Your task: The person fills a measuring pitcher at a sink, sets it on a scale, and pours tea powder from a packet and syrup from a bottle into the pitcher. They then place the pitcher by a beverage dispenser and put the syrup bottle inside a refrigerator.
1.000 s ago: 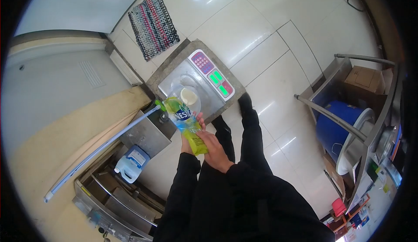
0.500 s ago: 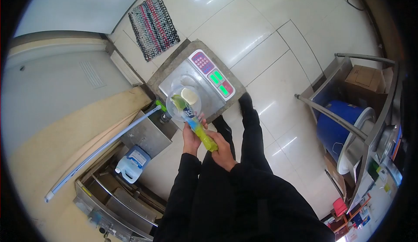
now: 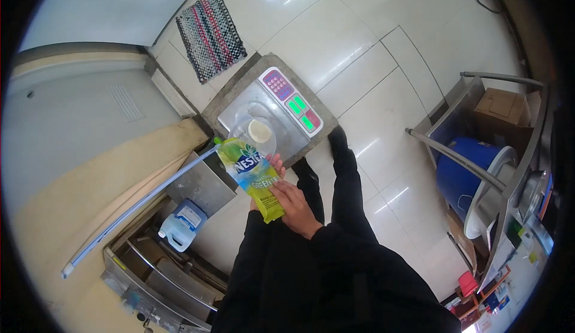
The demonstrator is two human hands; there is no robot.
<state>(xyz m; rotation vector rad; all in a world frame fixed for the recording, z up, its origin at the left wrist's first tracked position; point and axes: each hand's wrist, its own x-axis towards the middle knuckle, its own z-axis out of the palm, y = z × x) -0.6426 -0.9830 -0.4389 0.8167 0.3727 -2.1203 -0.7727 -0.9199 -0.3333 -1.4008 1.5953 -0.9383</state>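
Pouch, green and marked "NESTEA", is lying across both your hands, with its printed face turning up towards you. Its far end is reaching over the near part of a clear bowl, and its lower end is pointing back to your sleeves. Your left hand is supporting it from behind, the fingers curling out past the right edge; the pouch is hiding most of that palm, so you cannot tell how tightly it is closing. Your right hand is lying over the lower front, fingers partly bending and pressing on the pouch, while its thumb is not showing clearly. Between them, your hands are holding the pouch.

Inside the bowl a pale round thing is resting, on the side away from your pouch. The bowl is sitting on the metal plate of a scale, whose displays are glowing green, their figures too small for reading. Beneath the scale a grey stand is bearing it. Left of your arms, a blue jug is standing.
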